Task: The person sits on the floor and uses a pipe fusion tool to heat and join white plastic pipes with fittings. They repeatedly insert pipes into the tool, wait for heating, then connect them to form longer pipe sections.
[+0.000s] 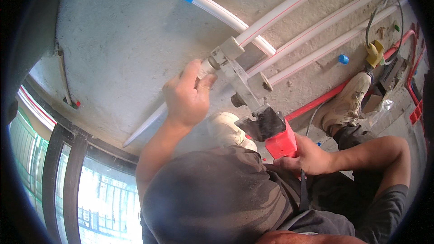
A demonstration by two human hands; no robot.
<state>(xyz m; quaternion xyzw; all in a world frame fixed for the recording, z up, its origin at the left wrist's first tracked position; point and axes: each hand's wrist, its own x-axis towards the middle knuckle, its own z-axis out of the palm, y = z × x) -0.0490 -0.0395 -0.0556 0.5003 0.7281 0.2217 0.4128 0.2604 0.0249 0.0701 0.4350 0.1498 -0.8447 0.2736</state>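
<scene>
My right hand (311, 156) is closed round the red handle of a pipe fusion welder (281, 141), whose metal heating plate reaches up and to the left. Pinched in my left hand (187, 99) is a short white pipe fitting (205, 70), held against the heating die at the plate's far end. On that die's opposite side, a white pipe with a red stripe (289, 9) meets a pale round socket (232, 48). Lower on the plate, a second pair of dies (260, 82) sticks out. Whether the fitting is pushed onto its die is hard to see.
Two more striped pipes (325, 15) run along the concrete floor, with a short blue-ended pipe (212, 7) crossing nearby. A red pipe (316, 101) lies by my shoe (350, 99). Around it are a blue cap (343, 59), a yellow piece (374, 54) and a cable. A window (108, 194) stands left.
</scene>
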